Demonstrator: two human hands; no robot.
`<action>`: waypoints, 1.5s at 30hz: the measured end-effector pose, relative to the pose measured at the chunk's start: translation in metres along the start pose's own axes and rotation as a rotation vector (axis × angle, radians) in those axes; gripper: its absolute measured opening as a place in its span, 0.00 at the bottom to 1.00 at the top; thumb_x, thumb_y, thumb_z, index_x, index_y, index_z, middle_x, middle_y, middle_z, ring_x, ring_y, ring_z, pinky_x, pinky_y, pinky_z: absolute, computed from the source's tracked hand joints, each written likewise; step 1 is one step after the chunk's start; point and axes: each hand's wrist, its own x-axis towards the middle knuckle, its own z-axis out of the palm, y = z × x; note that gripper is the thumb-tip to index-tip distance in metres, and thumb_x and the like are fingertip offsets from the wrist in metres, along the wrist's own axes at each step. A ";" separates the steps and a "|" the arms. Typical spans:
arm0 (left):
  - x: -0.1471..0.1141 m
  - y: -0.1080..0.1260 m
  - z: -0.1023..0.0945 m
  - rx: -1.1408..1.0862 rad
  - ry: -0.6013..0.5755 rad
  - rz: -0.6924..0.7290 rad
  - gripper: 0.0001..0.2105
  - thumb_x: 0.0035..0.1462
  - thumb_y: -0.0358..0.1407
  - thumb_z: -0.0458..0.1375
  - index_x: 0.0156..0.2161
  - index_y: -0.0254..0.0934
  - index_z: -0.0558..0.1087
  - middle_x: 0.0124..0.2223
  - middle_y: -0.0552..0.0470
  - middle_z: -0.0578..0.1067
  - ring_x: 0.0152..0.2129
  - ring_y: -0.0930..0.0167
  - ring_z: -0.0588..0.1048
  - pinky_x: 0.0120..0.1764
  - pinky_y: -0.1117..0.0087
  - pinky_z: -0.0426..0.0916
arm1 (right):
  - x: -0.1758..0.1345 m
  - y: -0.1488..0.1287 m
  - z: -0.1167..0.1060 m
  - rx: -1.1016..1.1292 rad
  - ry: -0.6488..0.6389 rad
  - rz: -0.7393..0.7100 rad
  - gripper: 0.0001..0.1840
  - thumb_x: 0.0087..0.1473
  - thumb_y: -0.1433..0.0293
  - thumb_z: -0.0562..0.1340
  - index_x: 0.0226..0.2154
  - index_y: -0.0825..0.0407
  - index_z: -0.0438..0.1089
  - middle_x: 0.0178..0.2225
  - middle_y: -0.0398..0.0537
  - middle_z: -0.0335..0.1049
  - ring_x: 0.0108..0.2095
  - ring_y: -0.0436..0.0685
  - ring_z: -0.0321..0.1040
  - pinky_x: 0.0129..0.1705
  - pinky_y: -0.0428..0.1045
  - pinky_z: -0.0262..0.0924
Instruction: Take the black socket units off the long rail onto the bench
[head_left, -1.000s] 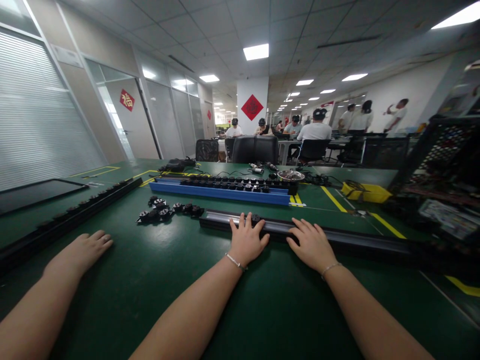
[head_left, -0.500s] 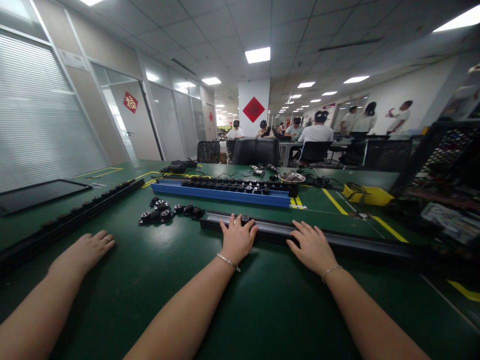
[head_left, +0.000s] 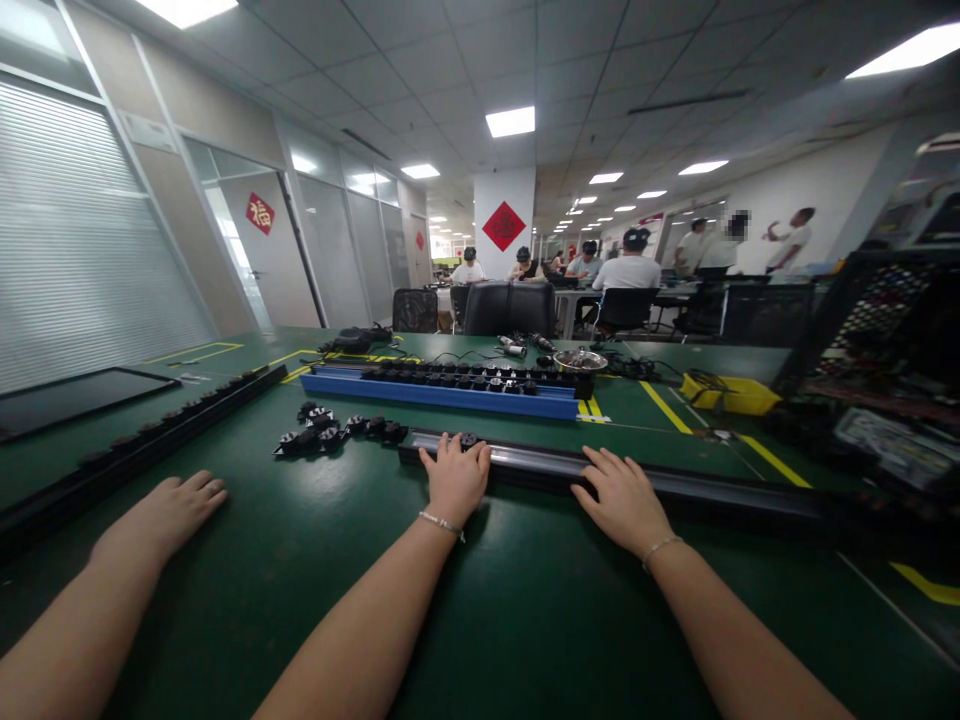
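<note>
A long black rail (head_left: 525, 456) with a shiny channel lies across the green table in front of me. My left hand (head_left: 456, 478), with a bracelet at its wrist, is closed at the rail's left part, its fingertips on a small black part (head_left: 469, 440) sitting in the channel. Farther right, my right hand (head_left: 619, 497) grips the rail, fingers over the top and thumb at the near side. Loose black parts (head_left: 319, 437) with light metallic bits lie in a cluster beyond the rail's left end.
Another person's hand (head_left: 180, 510) rests on the table at left, near a black rail (head_left: 157, 437) lined with small parts. Behind my rail stands a blue rail (head_left: 442, 395) with several black parts. A metal dish (head_left: 579, 360) and a yellow bin (head_left: 731, 393) sit farther back.
My left hand has shifted left along the rail, and the small black part has moved left with it. My right hand stays in place. The view has tilted slightly.
</note>
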 end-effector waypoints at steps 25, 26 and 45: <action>0.015 -0.034 0.003 0.023 0.100 -0.194 0.19 0.61 0.41 0.42 0.42 0.46 0.77 0.51 0.46 0.72 0.54 0.56 0.61 0.54 0.45 0.53 | 0.000 0.001 -0.001 0.012 0.003 0.002 0.18 0.55 0.60 0.52 0.36 0.51 0.72 0.57 0.52 0.60 0.57 0.64 0.55 0.58 0.61 0.48; 0.015 -0.035 0.003 0.023 0.102 -0.199 0.19 0.61 0.40 0.42 0.42 0.46 0.77 0.51 0.46 0.72 0.54 0.56 0.61 0.54 0.46 0.53 | 0.000 0.001 -0.001 0.014 0.004 0.003 0.18 0.55 0.60 0.52 0.36 0.52 0.72 0.57 0.52 0.60 0.57 0.64 0.55 0.58 0.61 0.48; 0.021 -0.051 0.007 0.049 0.157 -0.244 0.21 0.61 0.40 0.42 0.39 0.41 0.79 0.48 0.45 0.74 0.52 0.58 0.64 0.52 0.58 0.58 | 0.000 0.002 0.000 0.012 0.017 -0.009 0.18 0.54 0.60 0.52 0.37 0.52 0.72 0.57 0.52 0.60 0.57 0.64 0.55 0.57 0.60 0.50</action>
